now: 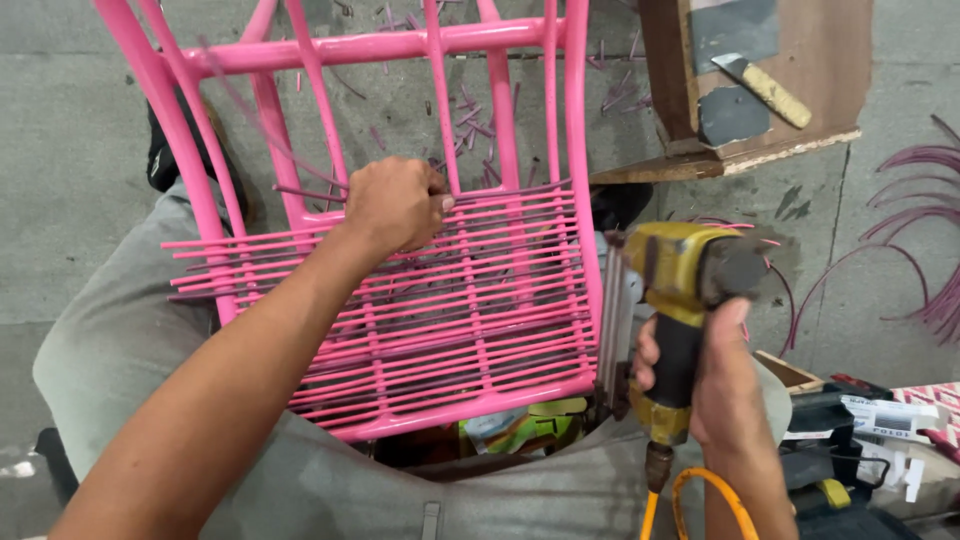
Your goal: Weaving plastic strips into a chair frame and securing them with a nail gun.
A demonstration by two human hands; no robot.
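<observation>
A pink metal chair frame [400, 45] lies across my lap, its seat wound with rows of pink and dark purple cord [470, 300]. My left hand [398, 203] rests at the top of the woven rows, its fingers pinching a cord strand against a pink upright. My right hand [715, 385] grips the black handle of a yellow pneumatic stapler [680, 270], whose nose sits against the right side rail of the frame. An orange air hose [700, 490] runs down from the stapler's base.
Cut cord scraps [470, 115] litter the concrete floor beyond the frame. A wooden box [760, 80] with a scraper knife on it stands at the upper right. Loose purple cords [920, 230] curl at the right edge. Small boxes and tools [870, 430] lie at the lower right.
</observation>
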